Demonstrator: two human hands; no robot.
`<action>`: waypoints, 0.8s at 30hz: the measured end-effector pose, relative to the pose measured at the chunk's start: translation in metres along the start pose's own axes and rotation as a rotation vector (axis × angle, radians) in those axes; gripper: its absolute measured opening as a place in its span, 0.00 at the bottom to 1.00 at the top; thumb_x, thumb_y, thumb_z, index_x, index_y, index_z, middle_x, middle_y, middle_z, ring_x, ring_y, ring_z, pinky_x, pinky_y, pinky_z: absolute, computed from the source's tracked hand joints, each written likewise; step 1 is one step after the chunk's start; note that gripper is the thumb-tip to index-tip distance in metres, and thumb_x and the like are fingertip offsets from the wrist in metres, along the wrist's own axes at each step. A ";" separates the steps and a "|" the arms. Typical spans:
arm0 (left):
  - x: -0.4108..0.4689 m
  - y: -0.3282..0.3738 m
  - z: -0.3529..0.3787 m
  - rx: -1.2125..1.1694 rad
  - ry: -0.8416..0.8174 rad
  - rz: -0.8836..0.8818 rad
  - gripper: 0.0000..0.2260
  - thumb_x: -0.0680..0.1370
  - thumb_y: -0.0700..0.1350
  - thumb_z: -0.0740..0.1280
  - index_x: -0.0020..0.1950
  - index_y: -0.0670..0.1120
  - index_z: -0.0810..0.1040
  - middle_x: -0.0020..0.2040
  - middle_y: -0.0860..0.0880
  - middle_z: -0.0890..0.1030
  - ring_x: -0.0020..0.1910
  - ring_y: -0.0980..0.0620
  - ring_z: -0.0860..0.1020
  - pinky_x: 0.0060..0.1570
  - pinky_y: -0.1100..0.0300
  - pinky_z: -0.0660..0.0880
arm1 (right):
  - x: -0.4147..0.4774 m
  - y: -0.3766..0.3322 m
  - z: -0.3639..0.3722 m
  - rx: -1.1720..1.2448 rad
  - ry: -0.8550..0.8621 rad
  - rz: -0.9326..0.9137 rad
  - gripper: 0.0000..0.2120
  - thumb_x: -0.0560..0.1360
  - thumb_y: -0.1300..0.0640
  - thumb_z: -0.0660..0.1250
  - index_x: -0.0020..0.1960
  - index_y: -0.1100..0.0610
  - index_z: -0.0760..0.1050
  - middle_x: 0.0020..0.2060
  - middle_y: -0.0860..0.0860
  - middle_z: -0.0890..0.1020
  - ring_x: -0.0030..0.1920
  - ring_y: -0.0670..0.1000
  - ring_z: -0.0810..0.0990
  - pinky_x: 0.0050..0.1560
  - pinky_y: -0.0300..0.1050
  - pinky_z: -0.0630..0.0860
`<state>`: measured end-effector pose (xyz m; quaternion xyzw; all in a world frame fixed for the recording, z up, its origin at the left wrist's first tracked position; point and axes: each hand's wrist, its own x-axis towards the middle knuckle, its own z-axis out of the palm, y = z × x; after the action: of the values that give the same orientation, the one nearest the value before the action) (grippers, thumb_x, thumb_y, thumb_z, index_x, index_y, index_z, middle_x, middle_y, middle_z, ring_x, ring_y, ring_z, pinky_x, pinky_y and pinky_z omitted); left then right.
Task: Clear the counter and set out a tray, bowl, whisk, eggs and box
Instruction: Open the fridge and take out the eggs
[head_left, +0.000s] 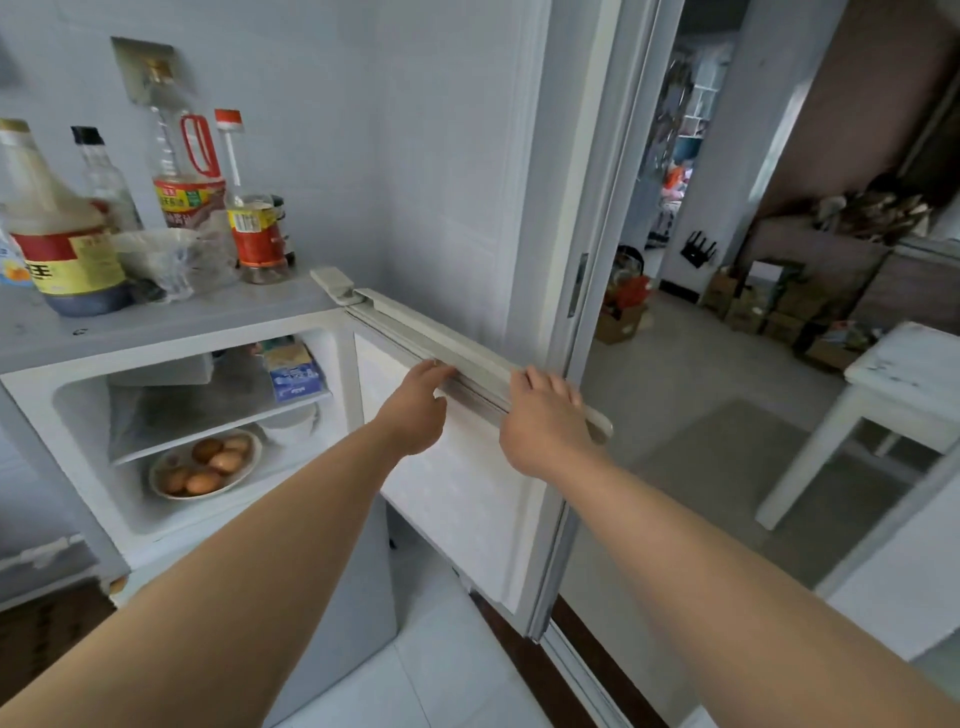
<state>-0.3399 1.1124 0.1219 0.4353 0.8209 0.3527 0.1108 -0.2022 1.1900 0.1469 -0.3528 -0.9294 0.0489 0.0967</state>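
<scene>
A small white fridge stands open, its door (457, 467) swung out to the right. Inside, on the lower level, a white plate (244, 473) holds several brown eggs (215, 460). A blue and yellow box (293, 371) lies on the upper shelf. My left hand (415, 410) reaches to the inner side of the door's top edge, fingers touching it. My right hand (545, 415) lies over the top edge of the door, fingers curled on it. Neither hand carries anything loose.
Several sauce and oil bottles (57, 228) and a crumpled plastic bag (171, 260) stand on the fridge top (208, 312). A doorway (675, 208) opens on the right to a room with a white table (904, 374) and cardboard boxes (753, 301) on the floor.
</scene>
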 end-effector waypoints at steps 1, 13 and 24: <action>0.007 0.001 0.003 0.018 -0.002 0.010 0.22 0.81 0.35 0.54 0.76 0.48 0.63 0.78 0.49 0.56 0.76 0.49 0.58 0.73 0.61 0.54 | 0.003 0.004 0.004 -0.022 0.020 0.015 0.27 0.77 0.56 0.57 0.74 0.59 0.56 0.73 0.54 0.61 0.73 0.57 0.58 0.75 0.53 0.52; 0.047 0.009 0.023 -0.027 -0.026 0.038 0.23 0.81 0.34 0.53 0.75 0.47 0.64 0.77 0.50 0.60 0.76 0.51 0.59 0.71 0.64 0.55 | 0.052 0.032 0.010 -0.075 -0.013 0.148 0.35 0.76 0.58 0.56 0.78 0.61 0.43 0.78 0.55 0.48 0.78 0.57 0.44 0.77 0.56 0.40; 0.002 -0.029 -0.019 -0.186 0.068 -0.231 0.18 0.82 0.40 0.57 0.72 0.44 0.69 0.69 0.44 0.73 0.65 0.46 0.74 0.57 0.61 0.70 | 0.053 -0.036 0.027 0.067 -0.006 -0.033 0.30 0.75 0.61 0.56 0.76 0.60 0.53 0.77 0.55 0.55 0.77 0.57 0.49 0.77 0.53 0.43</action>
<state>-0.3685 1.0939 0.1164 0.3137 0.8324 0.4268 0.1629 -0.2703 1.1972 0.1337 -0.3337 -0.9332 0.0795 0.1066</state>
